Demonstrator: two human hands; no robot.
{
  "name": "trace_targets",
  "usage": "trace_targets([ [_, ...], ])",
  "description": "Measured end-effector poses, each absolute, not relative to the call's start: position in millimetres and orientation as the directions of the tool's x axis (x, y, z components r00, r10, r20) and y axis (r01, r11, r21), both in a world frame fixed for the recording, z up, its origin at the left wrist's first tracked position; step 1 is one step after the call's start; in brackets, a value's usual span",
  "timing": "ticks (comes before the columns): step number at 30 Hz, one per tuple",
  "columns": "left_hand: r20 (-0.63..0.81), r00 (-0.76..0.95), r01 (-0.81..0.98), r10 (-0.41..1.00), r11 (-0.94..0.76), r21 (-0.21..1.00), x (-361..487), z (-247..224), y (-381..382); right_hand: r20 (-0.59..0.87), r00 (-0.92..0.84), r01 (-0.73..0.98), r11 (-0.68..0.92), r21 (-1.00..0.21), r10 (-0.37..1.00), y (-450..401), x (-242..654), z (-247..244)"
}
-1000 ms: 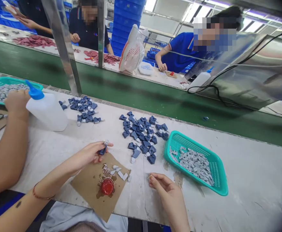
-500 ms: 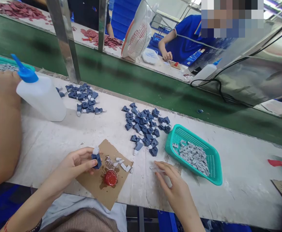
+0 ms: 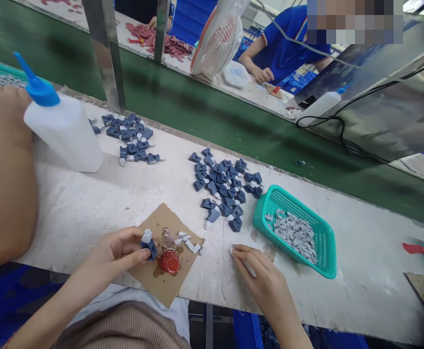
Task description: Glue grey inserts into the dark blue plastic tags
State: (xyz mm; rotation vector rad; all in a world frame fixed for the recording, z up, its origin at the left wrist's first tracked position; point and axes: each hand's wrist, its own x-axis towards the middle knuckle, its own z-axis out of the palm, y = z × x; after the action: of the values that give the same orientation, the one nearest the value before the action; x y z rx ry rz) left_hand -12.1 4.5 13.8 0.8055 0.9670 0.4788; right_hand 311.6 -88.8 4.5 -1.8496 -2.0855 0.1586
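A dark blue part with a light grey piece on top (image 3: pixel 148 245) is pinched upright in my left hand (image 3: pixel 119 254), over the left edge of a brown cardboard square (image 3: pixel 157 290). On the cardboard are a wet red cap (image 3: pixel 170 261) and several small light grey pieces (image 3: pixel 190 242). My right hand (image 3: pixel 261 276) is at the table just left of a green basket (image 3: pixel 334 252) of grey pieces, thumb and fingertips pinched on a tiny light piece (image 3: pixel 232 249), mostly hidden. Several dark blue parts (image 3: pixel 222 182) lie in a pile beyond my hands.
A white bottle with a blue nozzle (image 3: pixel 66 131) stands at the left beside another person's arm (image 3: pixel 10 189). More blue parts (image 3: pixel 132 135) lie behind it. A metal post (image 3: pixel 106 58) rises at the table's back edge. Across the green strip (image 3: pixel 183 106), a person works.
The fingertips of my right hand have closed together on the small piece. My left hand still holds the blue part, and the view has shifted slightly.
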Motion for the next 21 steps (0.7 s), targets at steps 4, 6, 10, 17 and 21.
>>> trace_targets([
  [4,-0.528,0.509,-0.038,0.68,0.63,0.775,-10,13,2,0.16,-0.083,0.939,0.131,-0.319,0.984,-88,312,5],
  [6,-0.517,0.516,-0.051,0.683,0.627,0.777,-10,12,0,0.143,-0.073,0.938,0.117,-0.327,0.987,-87,314,6],
  [10,-0.518,0.53,-0.046,0.671,0.633,0.773,-9,10,-4,0.097,-0.056,0.927,0.088,-0.365,0.994,-84,316,9],
  [17,-0.516,0.514,-0.054,0.685,0.626,0.778,-11,8,-6,0.064,-0.049,0.914,0.071,-0.401,0.997,-75,315,11],
  [21,-0.52,0.468,-0.041,0.714,0.606,0.795,-12,8,-8,0.067,-0.032,0.889,0.059,-0.454,0.997,-71,293,28],
])
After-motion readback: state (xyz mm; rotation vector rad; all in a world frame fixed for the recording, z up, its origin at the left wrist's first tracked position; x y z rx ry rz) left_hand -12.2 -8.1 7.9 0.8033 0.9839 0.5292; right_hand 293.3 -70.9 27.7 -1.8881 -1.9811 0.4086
